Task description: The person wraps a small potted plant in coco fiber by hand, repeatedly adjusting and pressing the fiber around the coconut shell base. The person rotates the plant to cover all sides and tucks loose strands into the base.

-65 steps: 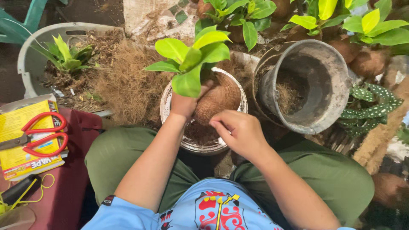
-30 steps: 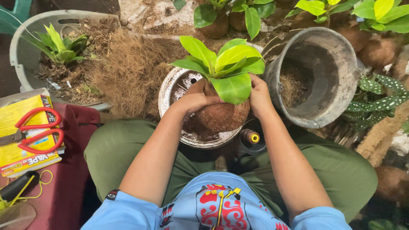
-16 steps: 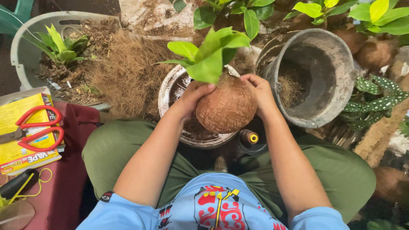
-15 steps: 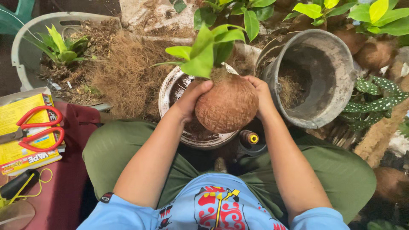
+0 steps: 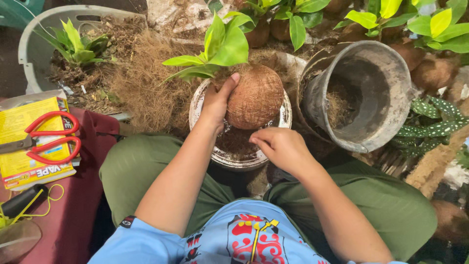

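My left hand (image 5: 217, 102) grips the side of a brown coconut-fibre ball (image 5: 256, 95) with a small plant of bright green leaves (image 5: 220, 49) growing out of it, tilted away to the left. The ball hangs over a round white bowl (image 5: 281, 120) of dark soil between my knees. My right hand (image 5: 278, 146) is off the ball, just below it over the bowl's soil, fingers pinched together; what they hold, if anything, I cannot see.
A grey bucket (image 5: 366, 93) with fibre inside lies tilted at right. Loose coconut fibre (image 5: 141, 83) is piled left of the bowl, before a grey tub (image 5: 34, 46) with a plant. Red-handled scissors (image 5: 46, 139) rest on a yellow packet at left. More fibre-ball plants (image 5: 430, 73) stand behind.
Both hands lifted the fibre ball out of the bowl and tipped it so its leaves point away. My right hand has since let go and dropped to the soil in the bowl.
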